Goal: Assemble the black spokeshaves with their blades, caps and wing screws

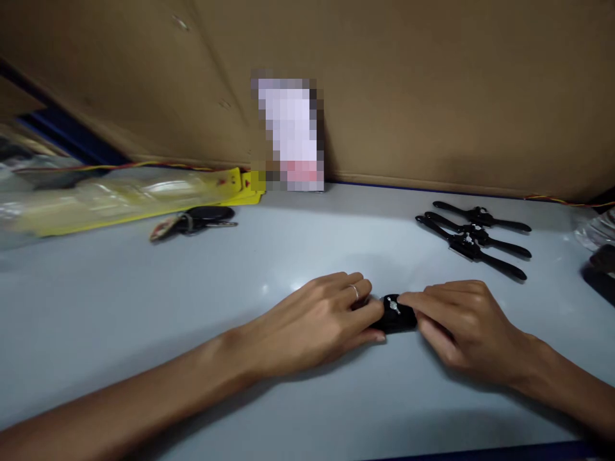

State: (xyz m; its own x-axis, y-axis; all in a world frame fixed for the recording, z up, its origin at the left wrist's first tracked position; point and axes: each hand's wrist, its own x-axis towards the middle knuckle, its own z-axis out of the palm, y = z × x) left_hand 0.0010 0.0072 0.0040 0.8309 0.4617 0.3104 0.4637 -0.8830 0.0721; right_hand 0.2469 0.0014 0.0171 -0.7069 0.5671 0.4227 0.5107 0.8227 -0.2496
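Observation:
A black spokeshave [400, 320] lies low over the grey tabletop between my two hands, its silver clamp and screw facing up. My left hand [331, 314], with a ring on one finger, is closed around its left side and hides that handle. From the other side my right hand [461, 320] grips it, the index fingertip resting beside the silver fitting. The right handle is covered by my fingers. Behind my right hand lie more black spokeshaves [480, 256], grouped close together, with their handles slanting to the right.
Clear plastic packs on yellow cards [144, 198] lie at the back left. In front of them is a key bunch with a black fob [206, 216]. A blurred-out upright item [293, 128] leans on the cardboard wall [432, 96]. A dark object [600, 275] sits at the right edge.

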